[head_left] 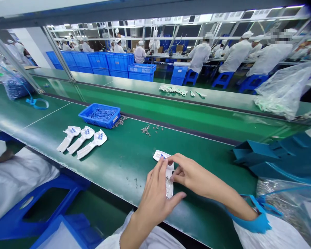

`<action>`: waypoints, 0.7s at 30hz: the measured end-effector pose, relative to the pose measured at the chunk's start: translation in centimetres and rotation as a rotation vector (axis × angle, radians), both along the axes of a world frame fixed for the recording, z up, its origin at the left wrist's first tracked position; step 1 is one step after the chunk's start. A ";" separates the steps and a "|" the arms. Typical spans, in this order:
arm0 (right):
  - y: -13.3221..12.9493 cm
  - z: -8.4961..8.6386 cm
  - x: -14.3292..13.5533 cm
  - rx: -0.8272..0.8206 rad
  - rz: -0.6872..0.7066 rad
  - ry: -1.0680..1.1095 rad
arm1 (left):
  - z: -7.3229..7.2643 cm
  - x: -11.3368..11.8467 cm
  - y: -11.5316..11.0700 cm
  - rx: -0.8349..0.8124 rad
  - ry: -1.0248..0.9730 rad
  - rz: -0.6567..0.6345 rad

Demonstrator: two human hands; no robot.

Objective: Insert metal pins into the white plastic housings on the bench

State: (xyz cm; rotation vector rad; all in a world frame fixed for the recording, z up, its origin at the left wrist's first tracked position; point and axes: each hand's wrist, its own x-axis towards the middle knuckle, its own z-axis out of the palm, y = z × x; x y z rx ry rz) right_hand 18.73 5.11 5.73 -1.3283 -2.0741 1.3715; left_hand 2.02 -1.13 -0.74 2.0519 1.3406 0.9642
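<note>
A white plastic handle shell [169, 190] lies on the green bench in front of me, its hollow side up. Small blue parts [162, 157] sit in its wider far end, and small metal pieces [167, 179] rest in its hollow. My left hand [155, 195] lies over the shell's left side, fingers stretched out to the blue parts and thumb spread apart. From the right, my right hand [188, 170] reaches over the shell, its index fingertip by the left fingertips. Its thumb and other fingers are bent together near the metal pieces; what they pinch is hidden.
Three similar white shells [92, 144] with blue parts lie to the left. Behind them stands a blue tray [100, 116] of blue parts, beside loose metal pieces [145, 130]. A teal bin [280, 155] stands right. A co-worker's white sleeve [20, 180] is at left.
</note>
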 end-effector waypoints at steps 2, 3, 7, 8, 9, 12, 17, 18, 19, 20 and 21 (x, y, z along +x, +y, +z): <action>-0.2 -0.2 0.5 -0.120 -0.077 0.124 | 0.0 -0.1 -0.2 0.028 -0.093 0.059; -0.3 -0.3 0.8 -0.177 -0.119 0.184 | -0.1 -0.2 -0.2 0.054 -0.134 0.090; -0.3 -0.4 1.6 -0.314 -0.166 0.316 | -0.2 -0.2 -0.4 0.140 -0.236 0.155; -0.3 -0.3 1.6 -0.331 -0.158 0.331 | -0.3 -0.2 -0.4 0.153 -0.251 0.155; -0.3 -0.3 1.6 -0.343 -0.151 0.346 | -0.3 -0.1 -0.4 0.162 -0.264 0.153; -0.5 -0.4 1.3 -0.352 -0.143 0.381 | -0.3 0.0 -0.3 0.185 -0.284 0.134; -0.6 -0.5 1.1 -0.368 -0.148 0.404 | -0.2 0.0 -0.4 0.213 -0.289 0.124; -0.6 -0.5 1.0 -0.377 -0.146 0.406 | -0.2 0.0 -0.4 0.208 -0.293 0.128; -0.6 -0.4 1.0 -0.389 -0.143 0.406 | -0.2 0.1 -0.4 0.201 -0.296 0.130; -0.6 -0.3 1.0 -0.400 -0.140 0.405 | -0.2 0.1 -0.4 0.194 -0.300 0.128; -0.6 -0.1 0.9 -0.410 -0.139 0.400 | -0.2 0.1 -0.4 0.186 -0.306 0.124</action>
